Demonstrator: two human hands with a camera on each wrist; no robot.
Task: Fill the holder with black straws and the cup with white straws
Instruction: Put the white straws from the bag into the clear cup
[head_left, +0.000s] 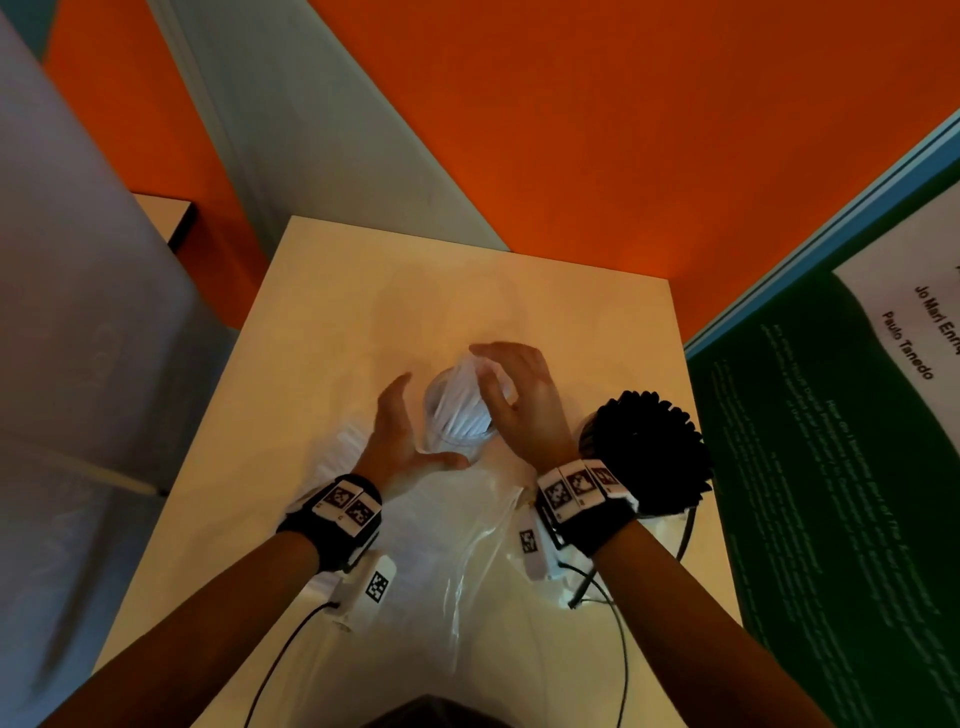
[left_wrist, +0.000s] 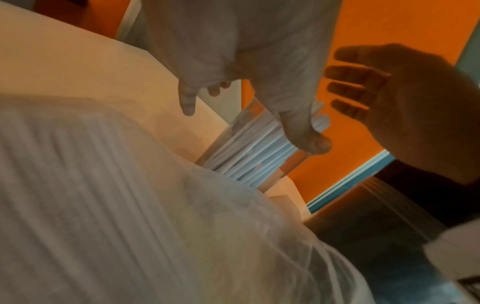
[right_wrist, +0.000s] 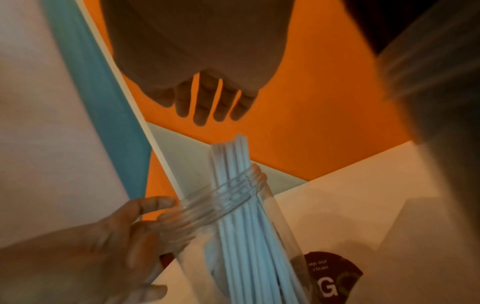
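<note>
On top of the pale table (head_left: 332, 291), a crumpled clear plastic bag (head_left: 467, 561) lies nearest the person. At the right edge stands the holder (head_left: 589, 434), packed with black straws (head_left: 649, 447). Mid-table stands the clear cup (head_left: 457, 410) holding white straws (head_left: 457, 400). Either side of it, the left hand (head_left: 402, 441) and right hand (head_left: 524, 395) flank the cup with fingers spread and relaxed, gripping nothing; whether they touch it is unclear.
</note>
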